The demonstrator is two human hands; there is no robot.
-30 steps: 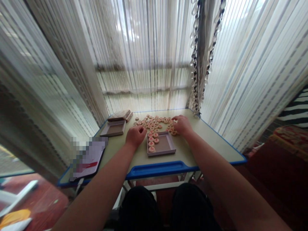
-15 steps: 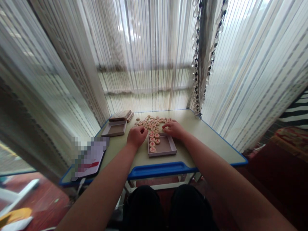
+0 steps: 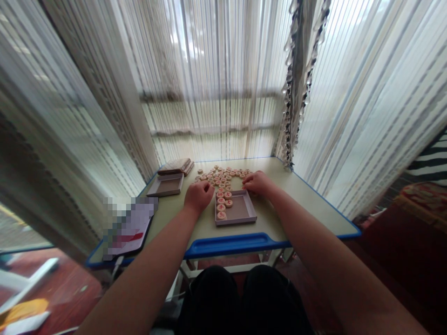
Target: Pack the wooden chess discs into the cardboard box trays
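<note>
A shallow open cardboard box (image 3: 240, 222) stands near the table's front edge. Along its left side lie several round wooden Chinese chess pieces (image 3: 221, 208) with red characters, in one column and part of a second. Behind the box spreads a loose pile of more Chinese chess pieces (image 3: 220, 177). My left hand (image 3: 198, 195) rests curled beside the box's left back corner; whatever its fingers hold, if anything, is hidden. At the right edge of the pile, just behind the box, my right hand (image 3: 258, 183) has its fingertips closed on a Chinese chess piece, of which only a reddish edge shows.
A second shallow box (image 3: 165, 192) lies at the left, with a brown folded stack (image 3: 176, 166) behind it. A tablet-like device (image 3: 134, 232), partly blurred out, lies at the left front with a cable. The table (image 3: 307, 204) has a blue rim; curtains (image 3: 216, 116) hang behind.
My right hand has shifted slightly right, and its fingers have drawn together at the pile's edge. My left hand stays in place. The pieces in the box look the same.
</note>
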